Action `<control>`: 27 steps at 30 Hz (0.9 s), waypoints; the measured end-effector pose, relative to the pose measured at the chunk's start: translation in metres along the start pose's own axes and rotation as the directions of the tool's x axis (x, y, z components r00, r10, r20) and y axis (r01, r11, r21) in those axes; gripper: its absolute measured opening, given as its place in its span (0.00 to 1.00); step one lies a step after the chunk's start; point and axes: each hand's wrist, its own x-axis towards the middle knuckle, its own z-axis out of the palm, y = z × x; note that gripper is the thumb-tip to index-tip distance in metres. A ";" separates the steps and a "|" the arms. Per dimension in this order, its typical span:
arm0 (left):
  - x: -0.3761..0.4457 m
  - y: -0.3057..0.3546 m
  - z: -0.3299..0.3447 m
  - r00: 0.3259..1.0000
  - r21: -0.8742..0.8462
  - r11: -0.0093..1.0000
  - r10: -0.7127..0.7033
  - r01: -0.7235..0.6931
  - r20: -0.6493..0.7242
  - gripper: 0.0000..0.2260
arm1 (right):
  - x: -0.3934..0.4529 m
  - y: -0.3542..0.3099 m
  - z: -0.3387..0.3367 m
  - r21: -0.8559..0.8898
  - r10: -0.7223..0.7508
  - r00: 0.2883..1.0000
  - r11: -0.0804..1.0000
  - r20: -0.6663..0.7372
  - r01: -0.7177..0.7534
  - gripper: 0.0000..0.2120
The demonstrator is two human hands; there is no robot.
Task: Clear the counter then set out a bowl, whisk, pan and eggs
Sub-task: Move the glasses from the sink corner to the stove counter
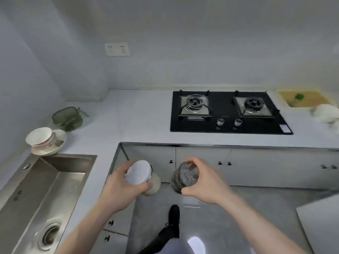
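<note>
My left hand (120, 187) grips a pale jar with a flat white lid (140, 173), held in the air in front of the counter edge. My right hand (205, 182) grips a clear glass jar with a shiny lid (186, 176) beside it, also off the counter. A stack of white bowls (41, 139) leans on a plate at the left, behind the sink. A green glass container (67, 118) stands further back on the left. More white bowls (326, 112) lie at the far right of the white counter (139, 114).
A black two-burner gas hob (225, 112) is set into the counter. A steel sink (42, 195) fills the lower left. A shallow tray with a yellow cloth and a green item (300, 99) sits at the back right. Cabinet doors (201, 165) run below; my foot (174, 215) is on the floor.
</note>
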 end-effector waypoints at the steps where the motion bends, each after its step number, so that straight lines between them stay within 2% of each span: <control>1: 0.014 0.012 0.012 0.999 0.017 0.999 0.030 -0.031 0.033 0.31 | 0.000 0.011 -0.010 0.009 0.039 0.999 0.999 -0.035 -0.039 0.40; 7: 0.087 0.079 0.078 0.970 0.003 0.983 0.179 -0.182 0.165 0.32 | 0.022 0.059 -0.061 0.003 0.177 0.970 0.984 -0.167 -0.180 0.38; 17: 0.193 0.155 0.139 0.907 -0.060 0.954 0.297 -0.293 0.300 0.31 | 0.086 0.109 -0.141 0.044 0.335 0.907 0.941 -0.256 -0.336 0.37; 21: 0.227 0.190 0.168 0.851 -0.065 0.926 0.369 -0.372 0.375 0.29 | 0.091 0.135 -0.167 0.100 0.408 0.855 0.912 -0.320 -0.398 0.37; 27: 0.248 0.254 0.220 0.756 -0.100 0.892 0.430 -0.441 0.494 0.29 | 0.071 0.176 -0.203 0.199 0.528 0.737 0.847 -0.421 -0.493 0.36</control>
